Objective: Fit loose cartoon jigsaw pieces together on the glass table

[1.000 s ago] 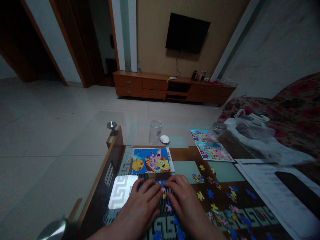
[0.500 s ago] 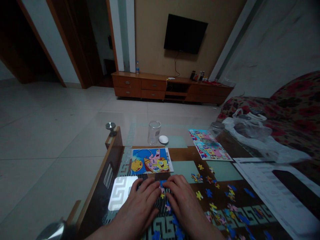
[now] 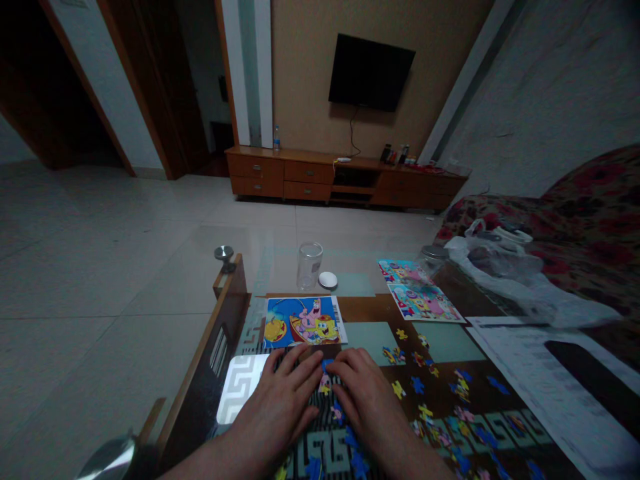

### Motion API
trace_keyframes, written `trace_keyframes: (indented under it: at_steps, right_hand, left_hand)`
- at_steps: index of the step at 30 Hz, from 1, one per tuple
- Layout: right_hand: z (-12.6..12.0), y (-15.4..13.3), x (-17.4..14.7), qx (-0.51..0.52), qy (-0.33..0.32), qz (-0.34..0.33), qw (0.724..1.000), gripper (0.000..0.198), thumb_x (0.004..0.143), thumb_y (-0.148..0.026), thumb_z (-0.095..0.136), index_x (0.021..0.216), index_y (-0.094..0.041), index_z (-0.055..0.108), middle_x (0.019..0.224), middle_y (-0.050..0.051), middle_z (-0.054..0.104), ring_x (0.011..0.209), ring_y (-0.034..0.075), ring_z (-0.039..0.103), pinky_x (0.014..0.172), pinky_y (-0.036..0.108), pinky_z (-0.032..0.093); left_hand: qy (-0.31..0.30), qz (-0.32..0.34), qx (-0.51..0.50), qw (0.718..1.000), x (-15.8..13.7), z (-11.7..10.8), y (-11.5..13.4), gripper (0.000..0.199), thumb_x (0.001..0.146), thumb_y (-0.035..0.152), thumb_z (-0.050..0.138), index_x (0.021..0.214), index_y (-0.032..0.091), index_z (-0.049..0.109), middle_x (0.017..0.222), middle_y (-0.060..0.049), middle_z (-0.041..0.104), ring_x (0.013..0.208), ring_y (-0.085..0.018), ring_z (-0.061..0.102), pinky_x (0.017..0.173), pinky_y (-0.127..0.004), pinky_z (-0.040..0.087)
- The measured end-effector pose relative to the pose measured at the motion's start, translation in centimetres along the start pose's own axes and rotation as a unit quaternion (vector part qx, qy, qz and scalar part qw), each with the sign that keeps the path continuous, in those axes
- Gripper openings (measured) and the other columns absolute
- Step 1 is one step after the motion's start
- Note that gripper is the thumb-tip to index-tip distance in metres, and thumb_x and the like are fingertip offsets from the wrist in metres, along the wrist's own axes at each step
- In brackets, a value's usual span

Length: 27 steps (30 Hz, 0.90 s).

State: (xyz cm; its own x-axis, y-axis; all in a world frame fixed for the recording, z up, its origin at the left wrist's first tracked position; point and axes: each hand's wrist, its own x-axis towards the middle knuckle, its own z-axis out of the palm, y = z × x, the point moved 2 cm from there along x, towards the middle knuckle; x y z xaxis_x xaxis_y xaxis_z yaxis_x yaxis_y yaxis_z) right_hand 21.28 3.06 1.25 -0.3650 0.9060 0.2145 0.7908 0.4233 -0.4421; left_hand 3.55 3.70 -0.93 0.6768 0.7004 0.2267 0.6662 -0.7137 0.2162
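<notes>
The left hand (image 3: 280, 403) lies flat, palm down, fingers spread on the glass table (image 3: 240, 387), gripping nothing. Between both hands' fingertips sit small joined puzzle pieces (image 3: 325, 383), touched from either side. The right hand (image 3: 367, 400) also rests flat and relaxed. Just beyond the hands lies a cartoon picture card (image 3: 303, 321). To the right of the right hand, loose pieces (image 3: 440, 407) lie scattered.

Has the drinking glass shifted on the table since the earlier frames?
No. The drinking glass stands just left of the white lid and behind the picture card, as before; only the camera shifted.
</notes>
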Motion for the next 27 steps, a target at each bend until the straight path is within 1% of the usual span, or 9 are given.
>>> trace_keyframes:
  at_steps: [4,6,8,10,12,16,19,23,27]
  right_hand:
    - [-0.1,0.5,0.3,-0.038,0.010,-0.068,0.997,0.019,0.081,-0.005,0.064,0.093,-0.019,0.066,0.094,0.005,0.064,0.088,0.022,0.057,0.075,0.033,0.049]
    - [-0.3,0.5,0.6,-0.084,0.004,-0.122,0.989,0.015,0.083,-0.006,0.064,0.092,-0.019,0.066,0.092,0.004,0.065,0.085,0.021,0.057,0.074,0.032,0.048]
    - [-0.4,0.3,0.9,-0.149,0.003,-0.195,0.969,0.010,0.085,-0.008,0.063,0.090,-0.017,0.065,0.089,0.004,0.065,0.081,0.020,0.056,0.072,0.033,0.046]
    - [-0.3,0.2,1.1,-0.208,0.006,-0.265,0.942,0.005,0.085,-0.010,0.063,0.087,-0.015,0.064,0.085,0.004,0.065,0.078,0.021,0.055,0.070,0.034,0.044]
    - [-0.3,0.1,1.3,-0.241,0.004,-0.307,0.921,0.001,0.086,-0.013,0.063,0.085,-0.014,0.064,0.082,0.005,0.064,0.077,0.021,0.054,0.071,0.035,0.043]
    - [-0.5,0.3,1.7,-0.265,-0.010,-0.338,0.903,0.005,0.087,-0.016,0.061,0.085,-0.014,0.064,0.080,0.005,0.064,0.075,0.020,0.052,0.077,0.036,0.042]
    - [-0.7,0.5,1.6,-0.273,-0.019,-0.354,0.894,0.009,0.089,-0.015,0.057,0.087,-0.013,0.066,0.078,0.005,0.064,0.073,0.020,0.052,0.076,0.036,0.041]
    - [-0.8,0.8,1.4,-0.269,-0.033,-0.368,0.889,0.013,0.090,-0.014,0.055,0.094,-0.012,0.067,0.083,0.006,0.066,0.075,0.021,0.053,0.078,0.037,0.042]
    - [-0.8,0.8,1.2,-0.265,-0.042,-0.375,0.887,0.015,0.090,-0.014,0.054,0.096,-0.012,0.067,0.086,0.007,0.067,0.076,0.022,0.053,0.078,0.037,0.042]
  left_hand:
    - [-0.034,-0.013,-0.033,0.999,0.0,-0.1,-0.4,0.057,0.082,0.015,0.057,0.136,0.026,0.045,0.143,0.001,0.049,0.134,-0.030,0.039,0.106,-0.057,0.038]
    - [-0.043,-0.016,-0.046,0.998,0.0,-0.1,-0.5,0.058,0.082,0.015,0.057,0.137,0.027,0.044,0.144,0.002,0.049,0.134,-0.029,0.038,0.107,-0.056,0.037]
    - [-0.048,-0.019,-0.052,0.997,0.0,-0.1,-0.5,0.057,0.082,0.015,0.057,0.136,0.026,0.046,0.144,0.001,0.049,0.134,-0.030,0.038,0.108,-0.057,0.036]
    - [-0.054,-0.020,-0.058,0.997,0.0,-0.2,-0.5,0.056,0.081,0.016,0.058,0.136,0.025,0.047,0.145,0.000,0.048,0.135,-0.030,0.038,0.108,-0.057,0.035]
    - [-0.065,-0.023,-0.061,0.996,0.1,-0.4,-0.3,0.057,0.082,0.016,0.058,0.137,0.024,0.046,0.145,-0.001,0.047,0.135,-0.031,0.038,0.108,-0.057,0.035]
    - [-0.113,-0.028,-0.049,0.992,0.4,-1.1,0.0,0.057,0.085,0.021,0.061,0.139,0.021,0.045,0.148,-0.003,0.043,0.136,-0.034,0.037,0.109,-0.062,0.034]
    - [-0.147,-0.023,-0.041,0.988,0.5,-1.5,0.1,0.061,0.086,0.030,0.066,0.140,0.017,0.042,0.150,-0.005,0.038,0.137,-0.037,0.034,0.109,-0.065,0.033]
    - [-0.157,-0.008,-0.040,0.987,0.2,-1.2,0.1,0.075,0.084,0.049,0.067,0.144,0.016,0.036,0.151,-0.007,0.033,0.139,-0.037,0.030,0.111,-0.065,0.029]
    - [-0.154,0.001,-0.049,0.987,-0.2,-0.9,0.0,0.083,0.084,0.067,0.054,0.145,0.016,0.031,0.152,-0.009,0.029,0.141,-0.035,0.026,0.112,-0.064,0.026]
